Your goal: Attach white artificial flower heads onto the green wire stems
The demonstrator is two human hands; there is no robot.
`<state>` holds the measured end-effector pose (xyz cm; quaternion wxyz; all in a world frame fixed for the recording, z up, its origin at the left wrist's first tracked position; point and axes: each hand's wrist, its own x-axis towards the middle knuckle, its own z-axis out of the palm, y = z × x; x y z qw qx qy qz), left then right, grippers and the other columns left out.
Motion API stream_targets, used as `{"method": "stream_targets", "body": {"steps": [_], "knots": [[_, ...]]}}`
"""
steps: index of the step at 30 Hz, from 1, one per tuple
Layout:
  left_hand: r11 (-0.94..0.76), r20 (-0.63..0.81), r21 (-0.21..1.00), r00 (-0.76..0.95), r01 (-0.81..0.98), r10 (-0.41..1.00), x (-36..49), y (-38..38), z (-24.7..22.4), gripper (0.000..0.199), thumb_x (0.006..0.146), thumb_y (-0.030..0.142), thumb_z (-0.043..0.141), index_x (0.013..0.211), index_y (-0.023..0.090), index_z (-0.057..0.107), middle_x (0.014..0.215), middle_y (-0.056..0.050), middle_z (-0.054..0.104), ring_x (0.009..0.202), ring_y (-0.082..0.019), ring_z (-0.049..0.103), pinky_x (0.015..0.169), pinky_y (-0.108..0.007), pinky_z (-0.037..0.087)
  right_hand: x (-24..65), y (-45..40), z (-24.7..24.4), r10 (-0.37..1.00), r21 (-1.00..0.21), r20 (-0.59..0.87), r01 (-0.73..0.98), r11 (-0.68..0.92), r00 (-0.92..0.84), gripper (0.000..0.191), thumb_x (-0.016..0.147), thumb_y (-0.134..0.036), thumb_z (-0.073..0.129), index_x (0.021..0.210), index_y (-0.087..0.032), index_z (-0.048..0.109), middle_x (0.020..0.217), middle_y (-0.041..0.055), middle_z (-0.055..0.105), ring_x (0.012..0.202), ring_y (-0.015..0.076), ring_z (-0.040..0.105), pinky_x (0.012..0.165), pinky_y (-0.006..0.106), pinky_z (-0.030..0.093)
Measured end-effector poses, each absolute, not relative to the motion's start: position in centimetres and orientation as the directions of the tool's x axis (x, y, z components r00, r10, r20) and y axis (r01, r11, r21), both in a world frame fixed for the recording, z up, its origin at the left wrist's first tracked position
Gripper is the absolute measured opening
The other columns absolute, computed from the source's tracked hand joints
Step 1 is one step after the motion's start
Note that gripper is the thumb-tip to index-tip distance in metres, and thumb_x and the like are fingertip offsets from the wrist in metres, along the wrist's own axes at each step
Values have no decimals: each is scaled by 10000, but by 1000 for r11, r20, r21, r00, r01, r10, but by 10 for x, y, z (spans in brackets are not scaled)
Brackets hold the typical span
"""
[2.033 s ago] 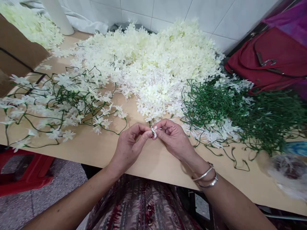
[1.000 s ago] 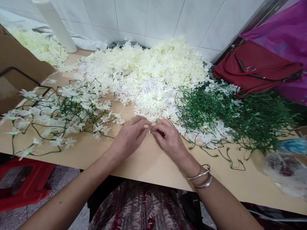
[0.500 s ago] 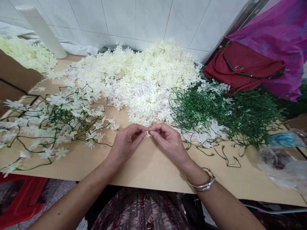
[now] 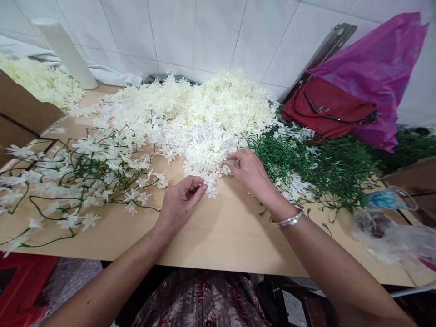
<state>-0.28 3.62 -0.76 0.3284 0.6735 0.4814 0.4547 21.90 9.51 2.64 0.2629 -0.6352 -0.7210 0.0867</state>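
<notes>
My left hand (image 4: 180, 202) is closed in a pinch on a small white flower (image 4: 211, 190), whose petals stick out right of the fingertips above the table. My right hand (image 4: 248, 171), with a bracelet on its wrist, is at the right front edge of the heap of white and cream flowers (image 4: 218, 106). Its thumb and forefinger are pinched together there; what lies between them is too small to make out. Just right of that hand is a tangle of green stems (image 4: 282, 156). Flowers on green stems (image 4: 98, 168) lie to the left.
A red bag (image 4: 329, 109) and a purple plastic bag (image 4: 381, 72) stand at the back right. Clear plastic bags (image 4: 391, 231) lie at the right. At the left are a cardboard box (image 4: 23, 109) and a white roll (image 4: 64, 52). A red stool (image 4: 25, 286) stands below the table (image 4: 218, 240).
My right hand has moved away from my left, up and right to the flower heap. My left hand has stayed nearly in place with the flower. The view has shifted slightly.
</notes>
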Motion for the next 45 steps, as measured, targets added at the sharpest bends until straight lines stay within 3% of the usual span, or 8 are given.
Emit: {"method": "stream_targets", "body": {"steps": [5,11,17,25,28,34,40,45], "knots": [[-312,290,895,116,318,950,-4,36,-7,132,959,332,642,955,207,684,783,-7,748,709,-159,718,657,-246,522,211,119,22,960,-354,264,917,182,-89,167,844,-56,654,870,-170,774,943,113,684,946,273,643,871,384,489],[-229,209,954,122,192,970,-5,38,-12,183,978,378,630,1018,203,668,853,-19,761,794,-175,767,735,-258,568,226,114,39,954,-606,298,777,173,19,103,812,-123,667,740,-189,701,801,45,722,774,207,644,774,347,475],[-222,205,961,115,167,972,-7,41,-19,210,972,414,655,1012,208,674,889,-27,751,818,-178,745,743,-263,559,232,86,40,957,-869,283,439,226,68,72,775,-243,725,757,-199,670,749,12,693,680,157,587,666,302,461],[-198,182,969,113,146,977,-7,42,-17,193,961,399,662,992,209,667,849,-5,726,781,-158,721,732,-248,538,220,67,17,984,-968,167,199,153,56,174,782,-300,775,920,-199,743,855,19,738,772,168,650,755,322,518],[-185,171,972,105,142,980,-7,41,-15,182,958,389,662,987,210,669,842,-3,725,771,-156,715,721,-246,529,216,63,12,988,-958,154,247,144,22,149,816,-312,765,913,-199,766,825,20,740,753,173,640,733,324,512],[-183,173,974,87,136,981,-7,42,-16,189,951,395,669,993,211,671,832,-6,729,768,-159,714,719,-247,532,209,57,8,926,-868,376,369,332,49,48,829,-269,754,825,-222,762,966,55,739,920,207,668,793,335,514],[-178,170,965,60,191,984,-6,43,-16,181,938,391,681,932,212,652,795,3,686,726,-145,674,673,-235,506,200,51,5,954,-930,297,234,284,24,83,875,-288,749,852,-220,708,899,39,751,832,192,662,800,345,523],[-151,146,970,40,191,988,-5,41,-12,157,932,370,671,944,218,636,771,14,665,706,-139,643,649,-232,479,200,49,-1,943,-835,328,448,319,-61,76,903,-184,674,956,-214,718,890,35,728,828,194,661,782,340,520]]}}
